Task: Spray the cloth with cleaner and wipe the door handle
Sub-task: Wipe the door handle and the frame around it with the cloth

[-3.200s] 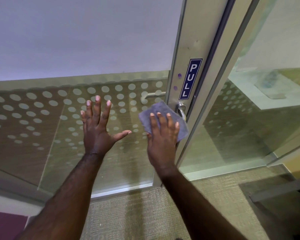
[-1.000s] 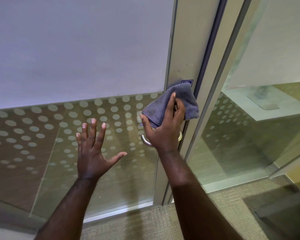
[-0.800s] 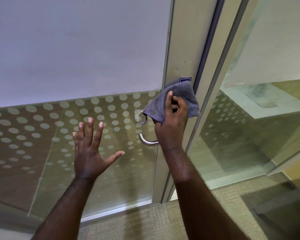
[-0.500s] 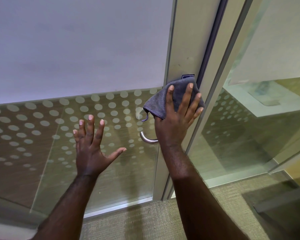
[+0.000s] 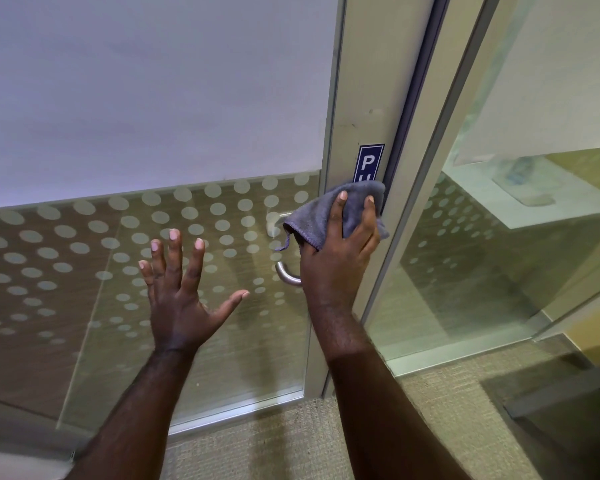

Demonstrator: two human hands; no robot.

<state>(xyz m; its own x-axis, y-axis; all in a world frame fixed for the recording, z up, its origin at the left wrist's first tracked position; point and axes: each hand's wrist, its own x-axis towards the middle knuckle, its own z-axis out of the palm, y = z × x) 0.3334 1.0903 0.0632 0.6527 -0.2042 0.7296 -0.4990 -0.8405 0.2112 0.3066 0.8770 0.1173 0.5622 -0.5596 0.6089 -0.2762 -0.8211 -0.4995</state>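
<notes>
My right hand [image 5: 340,258] presses a grey-blue cloth [image 5: 317,216] against the metal door frame [image 5: 357,98], just below the blue PULL sign [image 5: 368,164] and over its lower letters. The curved end of the silver door handle [image 5: 286,274] sticks out to the left of my right palm; the rest of the handle is hidden behind that hand. My left hand [image 5: 182,292] is held flat with its fingers spread, against or just in front of the dotted glass panel [image 5: 84,258], and holds nothing. No spray bottle is in view.
The glass door has a frosted upper part and a band of pale dots. To the right stands a fixed glass panel [image 5: 499,265] with a room behind it. Beige carpet [image 5: 284,441] covers the floor below.
My right hand has slid the cloth a little down the frame, so more of the PULL sign shows. Its fingers have drawn closer together on the cloth. My left hand has stayed spread.
</notes>
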